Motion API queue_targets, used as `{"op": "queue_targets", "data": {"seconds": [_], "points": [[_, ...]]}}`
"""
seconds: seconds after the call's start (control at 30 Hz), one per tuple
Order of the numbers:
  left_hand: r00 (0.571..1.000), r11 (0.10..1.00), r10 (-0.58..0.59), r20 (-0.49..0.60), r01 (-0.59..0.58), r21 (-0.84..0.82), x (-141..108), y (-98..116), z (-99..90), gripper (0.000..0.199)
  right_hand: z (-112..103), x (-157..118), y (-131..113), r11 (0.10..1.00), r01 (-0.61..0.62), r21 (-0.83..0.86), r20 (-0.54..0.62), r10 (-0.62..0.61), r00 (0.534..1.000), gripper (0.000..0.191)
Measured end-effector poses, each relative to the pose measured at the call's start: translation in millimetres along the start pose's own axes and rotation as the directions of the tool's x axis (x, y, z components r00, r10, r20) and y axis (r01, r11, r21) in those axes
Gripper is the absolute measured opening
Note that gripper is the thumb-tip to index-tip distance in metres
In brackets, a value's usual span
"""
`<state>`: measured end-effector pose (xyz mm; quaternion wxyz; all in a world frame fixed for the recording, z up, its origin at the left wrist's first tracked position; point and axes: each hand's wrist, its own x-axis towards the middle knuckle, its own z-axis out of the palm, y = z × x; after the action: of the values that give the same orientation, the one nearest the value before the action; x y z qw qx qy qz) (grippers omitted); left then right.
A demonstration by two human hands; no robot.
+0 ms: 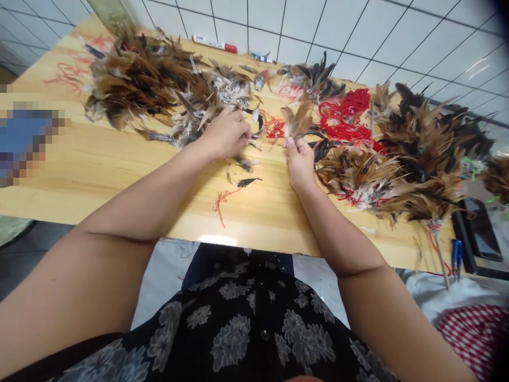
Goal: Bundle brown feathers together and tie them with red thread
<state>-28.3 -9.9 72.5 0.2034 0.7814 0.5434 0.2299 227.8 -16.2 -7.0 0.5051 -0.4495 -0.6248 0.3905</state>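
Note:
Between the thumb and fingers of my right hand (301,162) is a small bunch of brown feathers (298,121), its tips pointing away from me. My left hand (229,132) is at the right edge of a large pile of brown feathers (131,74), its fingers curled downward. What lies under those fingers is hidden. A tangle of red string (348,114) lies beyond my right hand, with thinner red threads (274,127) between the hands. Closer to me are a loose black feather (249,182) and a knotted red thread (220,204) on the wooden table (270,217).
Feather bundles (361,170) tied with red and white string cover the right side, one on a stick (441,260). Beside it are a blue pen (457,254) and a black phone (483,228). A red-capped marker (214,43) lies by the tiled wall (262,24).

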Motion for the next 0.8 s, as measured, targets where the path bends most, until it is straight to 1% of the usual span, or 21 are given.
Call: {"op": "queue_targets", "data": {"seconds": [0.1,0.2,0.3,0.4,0.5,0.57,0.67,0.73,0.8], "points": [[0.999,0.996,-0.047,-0.015,0.046,-0.08,-5,11,-3.6,0.01,0,-2,4,0.999,-0.052,-0.006,-0.086,0.052,0.995,0.067],[0.994,0.983,-0.102,-0.033,0.096,-0.156,-12,25,-8.7,0.005,0,-3,2,0.996,-0.076,-0.035,-0.084,0.073,0.994,0.061],[0.991,0.972,-0.133,0.015,0.133,-0.192,-18,35,-10.0,0.013,1,-3,-2,0.996,-0.079,-0.047,-0.078,0.075,0.994,0.059],[0.992,0.976,-0.107,0.06,0.116,-0.182,-19,38,-6.9,0.013,2,-3,-6,0.994,-0.089,-0.06,-0.077,0.084,0.994,0.058],[0.996,0.991,-0.075,0.04,0.079,-0.108,-17,37,-2.4,0.005,3,-4,-8,0.992,-0.091,-0.09,-0.073,0.085,0.994,0.057],[0.999,0.996,-0.045,0.016,0.047,-0.074,-16,38,-0.1,0.011,3,-5,-7,0.99,-0.079,-0.113,-0.064,0.072,0.995,0.056],[1.0,0.991,0.0,0.011,0.002,-0.133,-17,43,1.6,0.022,2,-4,-4,0.987,-0.059,-0.15,-0.034,0.054,0.998,0.055],[1.0,0.984,0.026,0.014,-0.023,-0.177,-19,46,2.4,0.025,2,-3,-4,0.984,-0.051,-0.172,-0.007,0.051,0.999,0.056],[0.999,0.985,0.046,0.019,-0.042,-0.166,-21,48,3.4,0.025,2,-3,-5,0.98,-0.051,-0.19,0.023,0.057,0.998,0.059]]}}
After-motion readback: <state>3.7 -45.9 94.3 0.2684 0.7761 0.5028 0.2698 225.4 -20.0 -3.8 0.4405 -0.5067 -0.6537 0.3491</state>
